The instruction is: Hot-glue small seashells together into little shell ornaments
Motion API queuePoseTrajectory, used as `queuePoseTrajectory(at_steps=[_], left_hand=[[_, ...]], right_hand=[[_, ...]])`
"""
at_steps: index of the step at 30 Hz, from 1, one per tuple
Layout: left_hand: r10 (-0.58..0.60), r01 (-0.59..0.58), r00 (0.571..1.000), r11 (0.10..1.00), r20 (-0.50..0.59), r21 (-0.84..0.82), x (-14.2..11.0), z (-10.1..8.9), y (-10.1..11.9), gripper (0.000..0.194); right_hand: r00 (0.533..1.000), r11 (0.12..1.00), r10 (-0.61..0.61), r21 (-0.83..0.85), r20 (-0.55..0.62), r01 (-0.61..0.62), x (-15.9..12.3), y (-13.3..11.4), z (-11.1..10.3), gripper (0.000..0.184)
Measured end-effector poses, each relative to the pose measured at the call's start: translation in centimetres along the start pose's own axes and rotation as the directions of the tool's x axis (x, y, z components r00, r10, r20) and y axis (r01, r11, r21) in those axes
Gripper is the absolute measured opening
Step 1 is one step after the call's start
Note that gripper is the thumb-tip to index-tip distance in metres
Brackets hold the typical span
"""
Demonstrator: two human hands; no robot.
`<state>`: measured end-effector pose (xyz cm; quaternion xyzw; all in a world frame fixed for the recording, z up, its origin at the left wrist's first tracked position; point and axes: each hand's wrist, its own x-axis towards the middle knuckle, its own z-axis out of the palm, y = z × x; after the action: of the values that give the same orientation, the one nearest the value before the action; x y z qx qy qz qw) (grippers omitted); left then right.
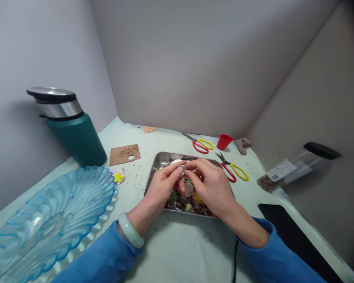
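My left hand (162, 188) and my right hand (210, 184) meet over a metal tray (161, 160) that holds several small shells and stones (185, 202). The fingertips of both hands are pinched together on a small pale object (183, 168) that I cannot name. A pale green bangle (130, 230) sits on my left wrist. Both sleeves are blue.
A blue glass dish (51, 214) lies at front left, a green flask (72, 127) behind it. A brown card (124, 154), two pairs of scissors (200, 144) (233, 169), a red cup (224, 141), a clear jar (295, 167) on its side and a black phone (292, 236) surround the tray.
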<state>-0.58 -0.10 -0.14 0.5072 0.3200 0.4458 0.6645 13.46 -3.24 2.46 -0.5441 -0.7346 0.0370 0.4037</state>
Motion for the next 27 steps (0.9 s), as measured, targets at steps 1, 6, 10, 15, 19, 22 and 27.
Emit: queuePoseTrajectory(at_steps=[1,6,10,15,19,22,27], left_hand=[[0.002,-0.002,1.0,1.0,0.001,0.007,0.01,-0.01,-0.02,0.052],[0.019,-0.021,1.0,0.998,0.018,0.06,-0.09,0.1,0.17,0.049],[0.008,-0.009,1.0,0.999,0.016,0.047,-0.21,0.25,0.31,0.046],[0.014,-0.013,1.0,0.999,-0.015,0.04,-0.12,0.28,0.21,0.039],[0.03,-0.028,0.999,0.998,-0.043,0.056,-0.01,0.29,0.19,0.034],[0.031,-0.028,0.999,0.997,-0.041,0.071,-0.03,0.24,0.14,0.031],[0.037,-0.034,0.999,0.995,-0.035,0.093,-0.14,0.16,0.0,0.028]], right_hand=[[1.0,1.0,-0.006,-0.001,-0.003,0.006,0.02,-0.01,0.0,0.01],[0.999,1.0,0.021,0.002,-0.039,-0.021,0.02,-0.03,0.01,0.009],[0.999,0.999,0.043,-0.006,-0.028,-0.043,-0.01,-0.02,0.11,0.008],[0.999,0.999,0.041,0.008,-0.013,-0.041,0.06,-0.16,0.19,0.009],[0.999,0.999,0.049,0.015,-0.002,-0.049,0.09,-0.22,0.22,0.01],[0.999,0.999,0.052,0.007,0.002,-0.052,0.03,-0.19,0.25,0.01],[0.999,0.999,0.04,0.005,0.006,-0.04,0.02,-0.19,0.32,0.009]])
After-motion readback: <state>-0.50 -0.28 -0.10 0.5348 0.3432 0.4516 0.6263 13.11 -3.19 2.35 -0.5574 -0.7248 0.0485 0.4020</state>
